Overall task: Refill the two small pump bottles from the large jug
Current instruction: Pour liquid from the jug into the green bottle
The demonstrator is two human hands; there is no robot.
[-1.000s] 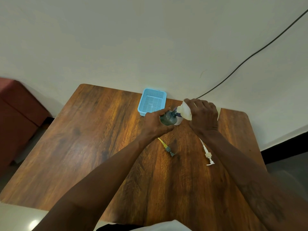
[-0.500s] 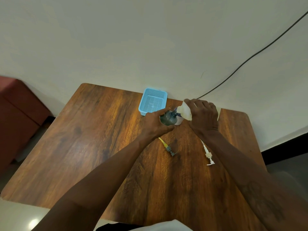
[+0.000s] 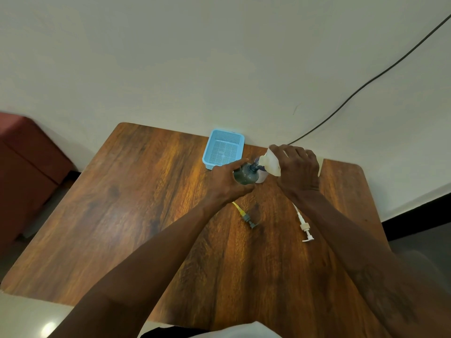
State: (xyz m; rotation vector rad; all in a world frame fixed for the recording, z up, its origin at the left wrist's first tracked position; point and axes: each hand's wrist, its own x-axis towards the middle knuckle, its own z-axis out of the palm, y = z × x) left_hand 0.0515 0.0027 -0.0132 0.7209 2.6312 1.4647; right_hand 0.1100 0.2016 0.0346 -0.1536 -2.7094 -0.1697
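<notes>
Head view: left hand (image 3: 225, 180) gripped dark bottle (image 3: 245, 176) on bench (image 3: 146, 203); right hand (image 3: 296, 169) clasped tilted jug (image 3: 271, 162), spout at bottle's mouth.

Wooden desk (image 3: 146, 215), rounded corners, set against a cream wall (image 3: 195, 57). Light blue mesh basket (image 3: 223, 150) at desk's 12 o'clock edge, touching the wall. Black cable (image 3: 366, 85) runs toward 2 o'clock. Red-brown upholstered seat (image 3: 22, 167) at 9 o'clock.
</notes>
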